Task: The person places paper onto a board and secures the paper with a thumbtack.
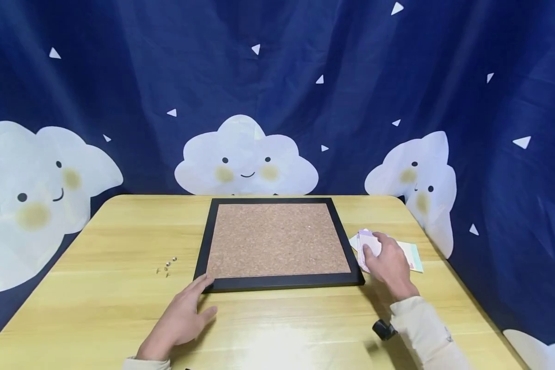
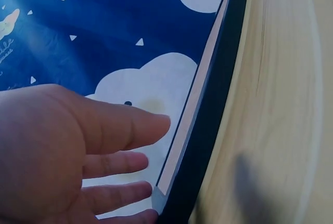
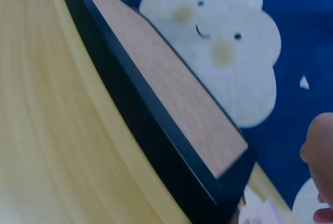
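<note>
A corkboard (image 1: 277, 239) in a black frame lies flat on the wooden table. My left hand (image 1: 182, 316) is at its near left corner, fingers extended to the frame and thumb spread apart; the left wrist view has these fingers (image 2: 118, 165) beside the frame's edge. Off the board's right side, my right hand (image 1: 388, 262) is over several pale paper cards (image 1: 363, 241), thumb and forefinger apart above the top one. In the right wrist view, only part of this hand (image 3: 320, 156) shows at the right edge, with a purplish card (image 3: 260, 213) below it.
Several small metallic thumbtacks (image 1: 167, 264) lie on the table (image 1: 120, 303) left of the board. A card with a mint-green edge (image 1: 413, 257) sits right of my right hand. Behind the table hangs a dark blue curtain (image 1: 277, 61) with smiling clouds.
</note>
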### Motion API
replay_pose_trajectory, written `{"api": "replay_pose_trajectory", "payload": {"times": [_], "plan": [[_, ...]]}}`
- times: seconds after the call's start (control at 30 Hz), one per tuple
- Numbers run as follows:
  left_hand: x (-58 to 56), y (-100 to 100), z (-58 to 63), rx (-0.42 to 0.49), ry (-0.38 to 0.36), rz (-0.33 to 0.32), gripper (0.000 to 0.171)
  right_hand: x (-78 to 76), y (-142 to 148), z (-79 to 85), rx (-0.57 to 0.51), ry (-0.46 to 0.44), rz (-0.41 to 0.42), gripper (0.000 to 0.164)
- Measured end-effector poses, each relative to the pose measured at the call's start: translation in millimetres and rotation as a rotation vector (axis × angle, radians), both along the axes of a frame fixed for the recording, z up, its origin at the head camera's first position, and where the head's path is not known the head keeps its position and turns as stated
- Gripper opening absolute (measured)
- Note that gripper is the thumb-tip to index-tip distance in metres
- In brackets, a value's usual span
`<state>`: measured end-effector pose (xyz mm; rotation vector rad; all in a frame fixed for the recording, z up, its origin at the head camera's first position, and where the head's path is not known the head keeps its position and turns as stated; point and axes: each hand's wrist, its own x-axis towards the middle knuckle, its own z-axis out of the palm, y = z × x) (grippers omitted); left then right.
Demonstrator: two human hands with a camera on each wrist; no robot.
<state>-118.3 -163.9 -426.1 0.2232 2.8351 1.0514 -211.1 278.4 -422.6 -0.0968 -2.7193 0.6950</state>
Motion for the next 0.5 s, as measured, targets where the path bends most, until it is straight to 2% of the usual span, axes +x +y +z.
{"api": "replay_pose_trajectory", "payload": {"times": [0.13, 0.37, 0.5], "plan": [[2.9, -0.7, -2.1, -0.019, -0.007, -0.027, 0.056, -8.1, 14.1, -3.8, 0.015, -0.078, -0.05, 0.049], [3.3, -2.6, -6.1, -0.022, -0.009, -0.046, 0.055, -16.9, 35.5, -12.7, 0.103, -0.261, -0.062, 0.059], [3.5, -4.8, -8.3, -0.028, 0.002, -0.049, 0.055, -19.8, 43.7, -16.9, 0.142, -0.354, -0.097, 0.066]]}}
